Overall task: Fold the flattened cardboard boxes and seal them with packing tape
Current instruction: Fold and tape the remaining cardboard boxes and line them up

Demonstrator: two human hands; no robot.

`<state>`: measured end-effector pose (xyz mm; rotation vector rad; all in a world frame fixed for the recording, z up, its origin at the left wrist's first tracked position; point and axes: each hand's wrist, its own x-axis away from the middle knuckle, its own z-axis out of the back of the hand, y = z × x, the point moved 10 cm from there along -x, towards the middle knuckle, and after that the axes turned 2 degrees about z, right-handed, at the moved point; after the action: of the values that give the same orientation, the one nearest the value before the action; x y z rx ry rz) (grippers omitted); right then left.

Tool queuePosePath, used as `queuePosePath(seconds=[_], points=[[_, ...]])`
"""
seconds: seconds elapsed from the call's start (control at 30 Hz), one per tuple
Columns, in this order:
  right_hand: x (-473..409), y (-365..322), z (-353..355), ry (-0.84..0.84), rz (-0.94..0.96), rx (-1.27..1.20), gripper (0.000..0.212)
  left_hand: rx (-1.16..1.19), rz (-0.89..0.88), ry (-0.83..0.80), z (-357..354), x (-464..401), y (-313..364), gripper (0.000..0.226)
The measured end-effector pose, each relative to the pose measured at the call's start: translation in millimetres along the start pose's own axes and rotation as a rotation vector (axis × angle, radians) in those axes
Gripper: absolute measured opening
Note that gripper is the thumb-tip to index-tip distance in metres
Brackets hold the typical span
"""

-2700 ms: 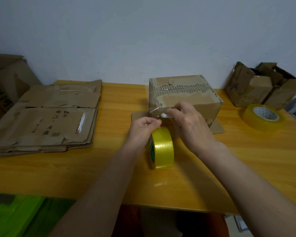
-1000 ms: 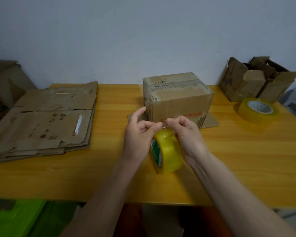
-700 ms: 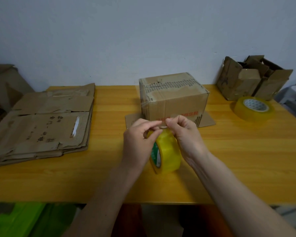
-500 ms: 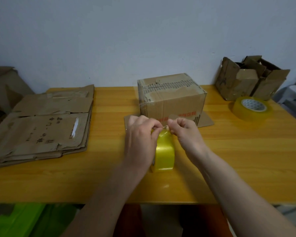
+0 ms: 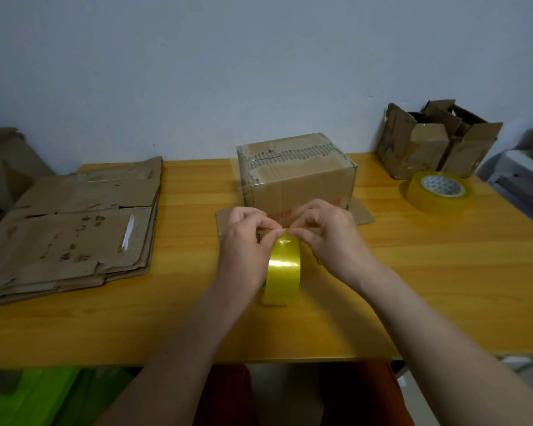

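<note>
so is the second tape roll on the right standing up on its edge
No, the second tape roll lies flat on the table, its core facing up.

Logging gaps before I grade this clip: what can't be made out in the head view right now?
- Loose end of the upright yellow tape roll: covered by the fingertips of the left hand and right hand pinching its top.
- Red print on the taped brown cardboard box: partly behind both hands, too small to read.
- Inside of the open torn cardboard box: dark, screened by its flaps.
- Stack of flattened cardboard: left edge cut off; handwriting too blurred.
</note>
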<state>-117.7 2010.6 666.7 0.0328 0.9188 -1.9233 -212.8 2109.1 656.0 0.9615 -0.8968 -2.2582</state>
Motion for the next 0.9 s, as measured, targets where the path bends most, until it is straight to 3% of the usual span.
queuePosePath(seconds=[0.07, 0.1, 0.17, 0.23, 0.33, 0.47, 0.63, 0.77, 0.83, 0.9], points=[[4.5, 8.2, 4.5, 0.045, -0.085, -0.09, 0.024, 0.042, 0.047, -0.017, -3.2, -1.5, -5.2, 0.001], [9.1, 15.2, 3.8, 0.049, -0.145, -0.125, 0.047, 0.067, 0.076, -0.017, -5.1, -2.7, -9.7, 0.003], [24.0, 30.2, -6.2, -0.04, -0.311, -0.152, 0.095, 0.119, 0.124, -0.003, -8.6, -2.8, -15.1, 0.011], [36.3, 43.1, -21.7, -0.163, -0.409, -0.181, 0.113, 0.14, 0.121, 0.001, -14.0, -0.8, -10.1, 0.018], [43.1, 56.4, -13.4, -0.144, -0.428, -0.303, 0.112, 0.206, 0.064, -0.085, -30.4, 1.7, 4.0, 0.007], [45.7, 66.2, 23.2, -0.162, -0.367, -0.011, 0.104, -0.096, -0.25, 0.013, -15.8, -6.8, 40.1, 0.024], [54.0, 101.7, 19.1, -0.311, -0.348, 0.322, 0.095, -0.254, -0.157, 0.091, 1.7, -80.2, 39.8, 0.034], [64.7, 114.9, -1.6, -0.428, -0.3, 0.401, 0.097, -0.483, -0.044, -0.155, -20.4, -145.3, 12.1, 0.044], [57.2, 112.2, 0.4, -0.393, -0.295, 0.448, 0.098, -0.507, 0.001, -0.341, -36.5, -163.3, -7.1, 0.05], [40.3, 97.7, 8.1, -0.268, -0.301, 0.332, 0.097, -0.503, 0.037, -0.487, -47.7, -169.4, -23.5, 0.053]])
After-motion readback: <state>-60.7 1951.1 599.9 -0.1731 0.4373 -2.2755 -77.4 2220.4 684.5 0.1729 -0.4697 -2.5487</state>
